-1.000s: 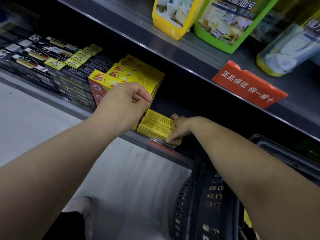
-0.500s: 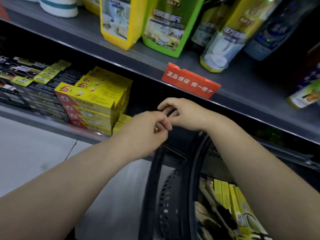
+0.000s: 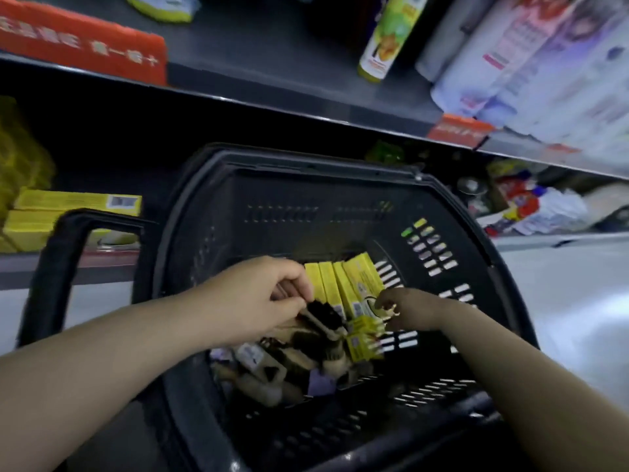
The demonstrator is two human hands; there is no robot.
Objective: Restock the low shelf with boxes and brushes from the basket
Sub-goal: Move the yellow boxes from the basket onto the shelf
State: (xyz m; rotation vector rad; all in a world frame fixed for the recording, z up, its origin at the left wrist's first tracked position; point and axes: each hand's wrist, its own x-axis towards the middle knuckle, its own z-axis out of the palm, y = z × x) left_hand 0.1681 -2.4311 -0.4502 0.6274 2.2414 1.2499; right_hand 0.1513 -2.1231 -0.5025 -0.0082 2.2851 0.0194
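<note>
Where the arms come in: two bare forearms reach from the near edge down into the basket (image 3: pixel 306 212), a black plastic one with slotted walls, standing on a pale floor.
Left hand (image 3: pixel 262 301): fingers and thumb are curled round the handle of a brush (image 3: pixel 325 316) with black bristles, at the top of the pile.
Right hand (image 3: pixel 408 310): fingers are bent at the near end of the upright boxes (image 3: pixel 343 284). It is too blurred for me to tell whether it grips one or only touches.
Brush pile (image 3: pixel 289 364): more wooden brushes lie jumbled in the basket bottom, under the gripped one.
Row in the basket: the yellow upright boxes stand on edge side by side, between the two hands.
Basket handle (image 3: pixel 64 253): swung out to the left.
Low shelf (image 3: pixel 13 270): just beyond the basket, with stacked shelf boxes (image 3: pixel 68 202), also yellow, on its left part.
Upper shelf (image 3: pixel 272 107): a red tag (image 3: pixel 78 46) sits on its lip and a yellow-green bottle (image 3: pixel 384 39) stands further back.
</note>
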